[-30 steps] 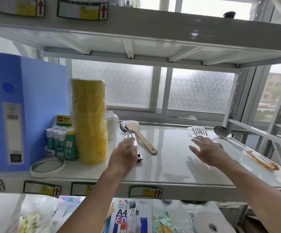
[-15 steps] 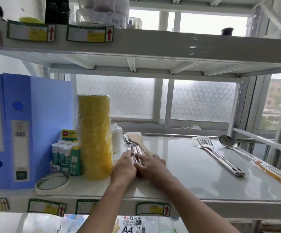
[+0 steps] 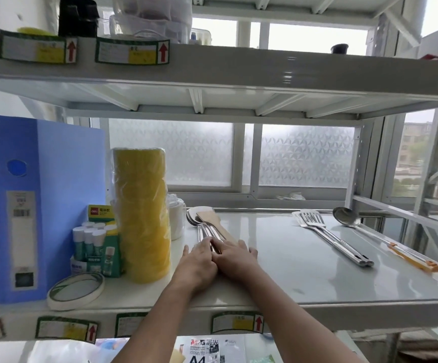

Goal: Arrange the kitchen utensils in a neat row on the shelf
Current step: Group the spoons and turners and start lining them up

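Observation:
On the white shelf [image 3: 291, 271] lies a bundle of steel spoons [image 3: 203, 227] with a wooden spatula [image 3: 210, 221] on its right side. My left hand [image 3: 199, 265] and my right hand [image 3: 234, 260] lie side by side, fingers flat over the handles of this bundle; whether either one grips a handle is hidden. Further right lie two slotted steel turners [image 3: 327, 235], and beyond them a steel ladle with an orange handle end [image 3: 380, 238], all pointing toward the window.
Left of the spoons stand a wrapped stack of yellow tape rolls [image 3: 141, 213], a white roll [image 3: 176, 221], glue sticks [image 3: 92, 244], a flat tape ring [image 3: 76, 289] and blue file boxes [image 3: 37, 205]. An upper shelf [image 3: 238, 66] hangs overhead. A frosted window backs the shelf.
My right hand came from the turners on the right over to the spoon bundle and now lies beside my left hand. The camera tilted upward.

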